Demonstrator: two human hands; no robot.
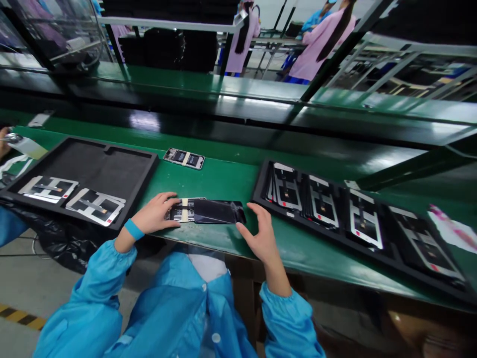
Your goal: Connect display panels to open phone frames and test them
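Observation:
An opened phone body lies on the green bench in front of me, with a pale strip across its insides. My left hand, a blue band at its wrist, grips the left end between thumb and fingers. A black phone screen lies over the body's right part and reaches beyond it. Around the screen's right end are the thumb and fingers of my right hand, the thumb at its lower corner and the index finger by its upper one. Where the two parts meet is hidden under the screen.
A black foam tray at left holds two groups of screen parts. Another black tray at right holds several stacks of them. Farther back lies a second opened phone. At far left shows another person's hand.

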